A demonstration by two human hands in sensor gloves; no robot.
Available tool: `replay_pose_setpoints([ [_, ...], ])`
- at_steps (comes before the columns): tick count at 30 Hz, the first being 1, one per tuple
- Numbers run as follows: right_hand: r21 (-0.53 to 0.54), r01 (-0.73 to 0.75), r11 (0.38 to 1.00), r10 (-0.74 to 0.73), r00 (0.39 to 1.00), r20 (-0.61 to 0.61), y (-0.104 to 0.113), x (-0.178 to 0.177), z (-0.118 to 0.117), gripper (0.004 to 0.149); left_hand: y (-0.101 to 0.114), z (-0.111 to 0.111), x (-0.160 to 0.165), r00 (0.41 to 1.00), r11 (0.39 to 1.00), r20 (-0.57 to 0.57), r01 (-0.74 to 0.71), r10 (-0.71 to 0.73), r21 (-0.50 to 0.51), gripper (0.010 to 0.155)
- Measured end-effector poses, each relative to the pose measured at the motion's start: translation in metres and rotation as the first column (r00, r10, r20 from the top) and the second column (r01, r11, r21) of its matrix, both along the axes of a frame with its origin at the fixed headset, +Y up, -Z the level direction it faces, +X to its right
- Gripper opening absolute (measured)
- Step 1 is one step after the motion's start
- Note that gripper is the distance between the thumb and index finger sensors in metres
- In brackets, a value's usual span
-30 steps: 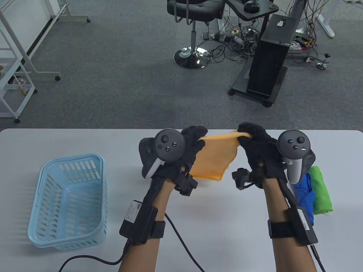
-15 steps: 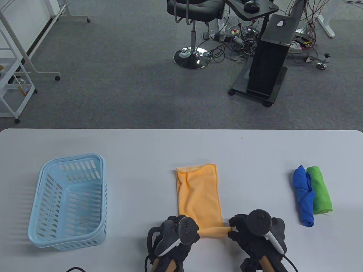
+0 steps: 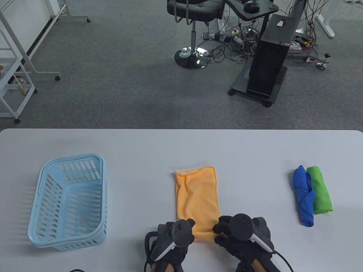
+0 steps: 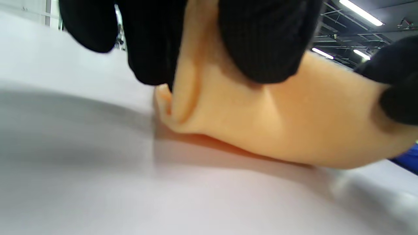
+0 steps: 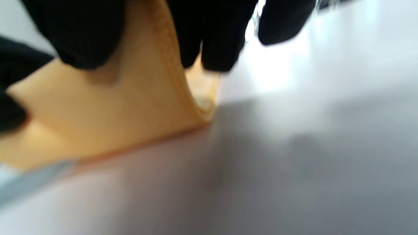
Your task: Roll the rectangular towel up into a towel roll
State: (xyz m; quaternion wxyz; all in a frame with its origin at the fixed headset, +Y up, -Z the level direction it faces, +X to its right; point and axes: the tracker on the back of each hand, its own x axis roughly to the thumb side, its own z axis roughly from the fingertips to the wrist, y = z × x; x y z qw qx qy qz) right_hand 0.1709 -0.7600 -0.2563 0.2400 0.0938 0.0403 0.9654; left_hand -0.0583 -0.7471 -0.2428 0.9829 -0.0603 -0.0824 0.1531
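An orange towel (image 3: 197, 195) lies folded in a long strip on the grey table (image 3: 255, 153), running away from me. Its near end is curled up into a small roll (image 3: 204, 235). My left hand (image 3: 189, 229) grips the roll's left end and my right hand (image 3: 219, 230) grips its right end. In the left wrist view the gloved fingers (image 4: 264, 42) press on the rolled orange cloth (image 4: 277, 127). In the right wrist view, which is blurred, the fingers (image 5: 85, 36) hold the curled towel edge (image 5: 107, 114) on the table.
A light blue plastic basket (image 3: 68, 201) stands at the left. A blue rolled towel (image 3: 304, 195) and a green rolled towel (image 3: 320, 190) lie side by side at the right. An office chair (image 3: 195, 31) and a black stand (image 3: 268, 59) are on the floor beyond the table.
One second ago both hands held the towel stretched above the table's far side. They laid it flat, came to the near end, and have rolled that end a little forward.
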Motion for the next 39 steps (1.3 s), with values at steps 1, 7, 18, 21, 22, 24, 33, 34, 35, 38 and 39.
replay_pose_setpoints([
  [1, -0.066, 0.006, 0.998, -0.008, 1.0, -0.028, -0.002, 0.0, 0.0, 0.048, 0.001, 0.0, 0.0, 1.0, 1.0, 0.0, -0.012, 0.012, 0.004, 0.057],
  [7, -0.071, -0.101, 0.992, 0.099, 0.995, -0.03, -0.003, 0.004, 0.0, 0.049, 0.007, 0.006, -0.001, 0.983, 0.984, 0.034, 0.18, -0.18, -0.005, 0.045],
  [18, -0.021, -0.266, 0.964, 0.267, 0.963, 0.032, -0.002, 0.004, 0.0, 0.055, -0.01, 0.0, 0.001, 0.983, 0.981, 0.002, 0.185, -0.185, -0.061, 0.045],
  [21, 0.019, -0.216, 0.976, 0.214, 0.975, 0.054, 0.01, 0.005, 0.003, 0.059, -0.017, -0.003, 0.007, 0.964, 0.962, 0.0, 0.266, -0.267, -0.066, 0.046],
  [22, 0.044, -0.153, 0.987, 0.152, 0.987, 0.044, 0.016, 0.003, 0.006, 0.059, -0.018, -0.004, 0.008, 0.965, 0.963, -0.002, 0.262, -0.263, -0.069, 0.046],
  [24, 0.109, -0.085, 0.99, 0.086, 0.996, -0.005, 0.023, -0.003, 0.01, 0.055, -0.019, -0.005, 0.009, 0.967, 0.966, -0.005, 0.254, -0.255, -0.052, 0.045],
  [33, -0.022, -0.39, 0.921, 0.385, 0.915, -0.119, -0.01, -0.019, 0.007, 0.057, -0.016, -0.008, -0.002, 0.967, 0.969, -0.065, 0.242, -0.245, -0.051, 0.048],
  [34, -0.019, -0.39, 0.921, 0.385, 0.916, -0.114, -0.011, -0.019, 0.007, 0.059, -0.014, -0.007, -0.006, 0.964, 0.969, -0.101, 0.241, -0.244, -0.047, 0.048],
  [35, -0.02, -0.396, 0.918, 0.391, 0.913, -0.113, -0.012, -0.021, 0.007, 0.061, -0.011, -0.006, -0.01, 0.955, 0.967, -0.154, 0.253, -0.255, -0.038, 0.046],
  [38, -0.036, -0.465, 0.885, 0.46, 0.883, -0.098, -0.013, -0.026, 0.008, 0.065, 0.007, -0.001, -0.024, 0.943, 0.97, -0.247, 0.24, -0.223, 0.044, 0.048],
  [39, -0.04, -0.48, 0.876, 0.475, 0.875, -0.095, -0.013, -0.028, 0.008, 0.065, 0.011, 0.001, -0.026, 0.947, 0.971, -0.248, 0.227, -0.203, 0.075, 0.046],
])
